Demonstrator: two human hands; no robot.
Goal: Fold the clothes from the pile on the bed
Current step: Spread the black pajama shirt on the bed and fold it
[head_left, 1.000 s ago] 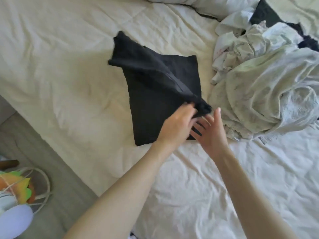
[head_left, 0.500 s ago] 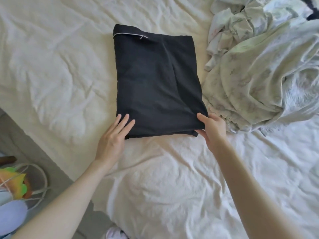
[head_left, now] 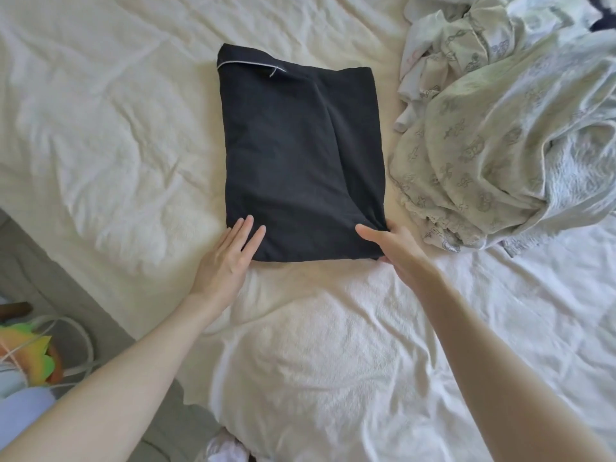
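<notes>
A black garment (head_left: 300, 151) lies folded into a flat rectangle on the cream bed cover (head_left: 110, 135). My left hand (head_left: 228, 258) lies flat with straight fingers on its near left corner. My right hand (head_left: 395, 246) is at the near right corner, thumb on top of the cloth and fingers tucked under the edge, pinching it. The pile of unfolded clothes (head_left: 500, 128), mostly pale patterned fabric, sits just right of the black garment.
The bed's left edge (head_left: 83, 288) runs diagonally, with grey floor beyond it. A white wire basket (head_left: 76, 358) with colourful things stands on the floor at the lower left. White bedding (head_left: 333, 361) stretches toward me.
The black garment went from a raised, half-draped fold to a flat rectangle. My left hand moved from the right corner to the left corner. My right hand stayed at the right corner.
</notes>
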